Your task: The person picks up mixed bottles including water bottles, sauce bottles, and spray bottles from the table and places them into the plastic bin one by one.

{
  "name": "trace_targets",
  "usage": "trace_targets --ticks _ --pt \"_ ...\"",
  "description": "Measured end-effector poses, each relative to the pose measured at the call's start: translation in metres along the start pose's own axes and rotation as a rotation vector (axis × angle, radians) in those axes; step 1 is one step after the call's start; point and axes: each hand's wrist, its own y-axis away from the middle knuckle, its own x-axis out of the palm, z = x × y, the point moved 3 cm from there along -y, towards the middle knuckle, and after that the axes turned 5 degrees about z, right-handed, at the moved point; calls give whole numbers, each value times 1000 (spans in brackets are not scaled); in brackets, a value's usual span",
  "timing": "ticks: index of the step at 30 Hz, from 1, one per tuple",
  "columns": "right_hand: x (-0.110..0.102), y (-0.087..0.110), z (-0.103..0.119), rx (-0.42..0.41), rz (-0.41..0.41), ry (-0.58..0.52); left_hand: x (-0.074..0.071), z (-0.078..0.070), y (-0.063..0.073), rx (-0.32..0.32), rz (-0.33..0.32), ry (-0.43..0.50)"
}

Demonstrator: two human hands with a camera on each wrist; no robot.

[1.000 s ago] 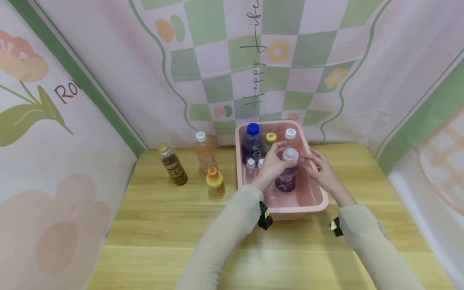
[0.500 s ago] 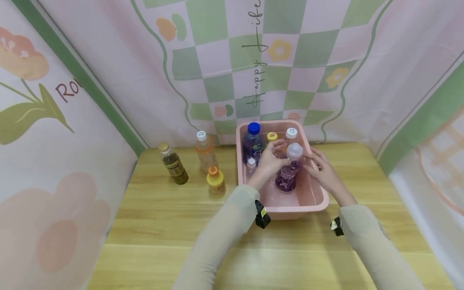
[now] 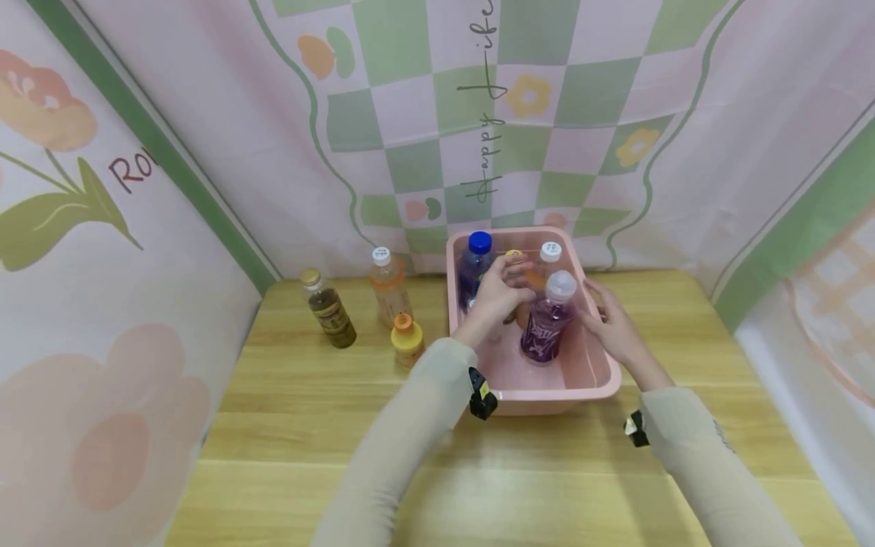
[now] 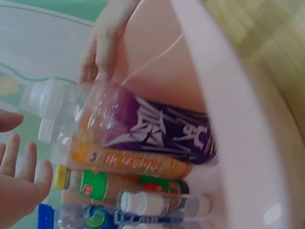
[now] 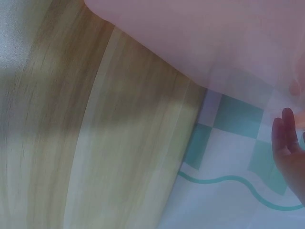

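Observation:
A purple drink bottle [image 3: 543, 334] with a clear cap stands in the pink plastic tub [image 3: 533, 395], towards its right side. My left hand [image 3: 495, 300] hovers to the left of the bottle with fingers spread and nothing in them; the left wrist view has this hand [image 4: 21, 186] apart from the cap. Over the tub's right side reaches my right hand [image 3: 611, 327], its extended fingertips right at the bottle's shoulder. Behind the purple bottle are an orange-labelled bottle [image 4: 128, 162], a yellow-capped bottle [image 4: 93, 183] and a blue-capped bottle [image 3: 475, 273].
Small white-capped bottles [image 4: 147, 204] also stand in the tub. On the wooden table [image 3: 294, 425], left of the tub, are a gold-capped dark bottle [image 3: 333, 317], a white-capped orange bottle [image 3: 390, 292] and a yellow squeeze bottle [image 3: 408, 342]. A printed curtain [image 3: 465, 137] hangs behind.
My left hand has let go of the purple bottle and moved left and up from it. The bottle leans slightly to the right of where it was; my right hand stays close beside it.

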Motion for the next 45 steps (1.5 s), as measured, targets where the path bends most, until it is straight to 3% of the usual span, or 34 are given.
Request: trace_targets --ticks 2,6,10,13,17,27,45 --pt "0 1 -1 12 4 -9 -5 -4 0 -7 -4 -21" --pt "0 0 -1 -50 -25 20 -17 -12 0 -27 -18 -47" --pt "1 -2 -2 -106 -53 45 -32 -24 -1 2 -13 -35" --pt "1 -3 -3 -113 -59 47 -44 -34 -1 42 -24 -21" --pt "0 -2 -4 -101 -56 48 -63 -44 1 52 -70 -31" --pt "1 -3 -2 -105 -68 43 -120 -52 21 68 -177 -14" --pt "-1 -2 -1 -61 -40 24 -205 -50 52 60 -340 -50"
